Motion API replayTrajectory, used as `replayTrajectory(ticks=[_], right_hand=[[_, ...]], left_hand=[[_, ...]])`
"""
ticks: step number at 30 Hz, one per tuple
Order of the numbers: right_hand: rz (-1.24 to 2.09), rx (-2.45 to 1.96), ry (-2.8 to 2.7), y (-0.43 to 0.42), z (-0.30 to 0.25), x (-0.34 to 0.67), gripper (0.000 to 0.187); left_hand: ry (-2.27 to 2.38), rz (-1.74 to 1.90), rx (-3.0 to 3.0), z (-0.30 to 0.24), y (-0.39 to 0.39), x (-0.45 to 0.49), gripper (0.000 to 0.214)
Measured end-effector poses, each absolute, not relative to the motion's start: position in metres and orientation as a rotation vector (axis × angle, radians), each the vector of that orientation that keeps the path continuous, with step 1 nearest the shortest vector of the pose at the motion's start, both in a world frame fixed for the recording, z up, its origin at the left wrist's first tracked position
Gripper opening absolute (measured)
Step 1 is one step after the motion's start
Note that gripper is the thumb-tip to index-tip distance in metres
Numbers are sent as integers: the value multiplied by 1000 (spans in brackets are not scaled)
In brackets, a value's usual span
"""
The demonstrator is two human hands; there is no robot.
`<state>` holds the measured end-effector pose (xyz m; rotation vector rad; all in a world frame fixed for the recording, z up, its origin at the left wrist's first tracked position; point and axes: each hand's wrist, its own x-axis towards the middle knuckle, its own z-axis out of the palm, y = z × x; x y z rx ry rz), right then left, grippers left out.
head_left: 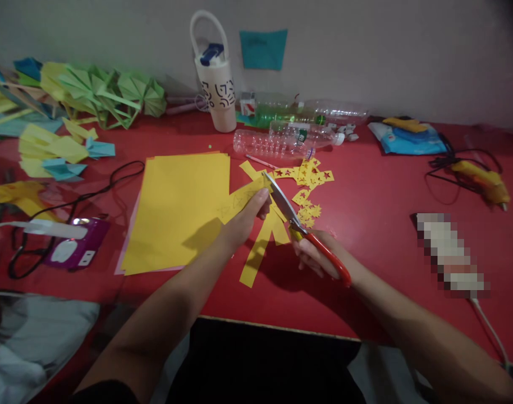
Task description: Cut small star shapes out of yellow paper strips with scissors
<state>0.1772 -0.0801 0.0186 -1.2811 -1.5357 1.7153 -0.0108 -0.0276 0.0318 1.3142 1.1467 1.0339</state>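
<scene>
My left hand (250, 213) pinches a yellow paper strip (235, 203) that has faint pencil drawings on it. In my right hand (315, 252) is a pair of scissors (296, 221) with red handles, its blades pointing up and left to the strip's end near my left fingertips. Whether the blades are cutting into the paper I cannot tell. Other plain yellow strips (255, 261) lie on the table beneath my hands. Just beyond the scissors are strips with star-shaped holes (314, 173) and a small heap of yellow paper stars (309, 214).
A stack of yellow sheets (181, 207) lies on the red table (383, 241) at left. Plastic bottles (273, 143) and a white tumbler (218, 95) stand or lie behind. Glue guns (484, 179) with cables, a power strip (77, 244) and folded paper pieces (100, 90) are at the sides.
</scene>
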Motion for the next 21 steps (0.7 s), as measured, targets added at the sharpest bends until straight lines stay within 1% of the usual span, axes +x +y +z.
replayTrajectory(ticks=[15,21], right_hand=[[1707,-1362,-1484,-80,27,172,66],[1701,-1366,-1517,-79,24,176,61]], left_hand=[[1085,1047,1225,22,-26,-10,41],[1088,1058,1226,22,-25,-11,43]])
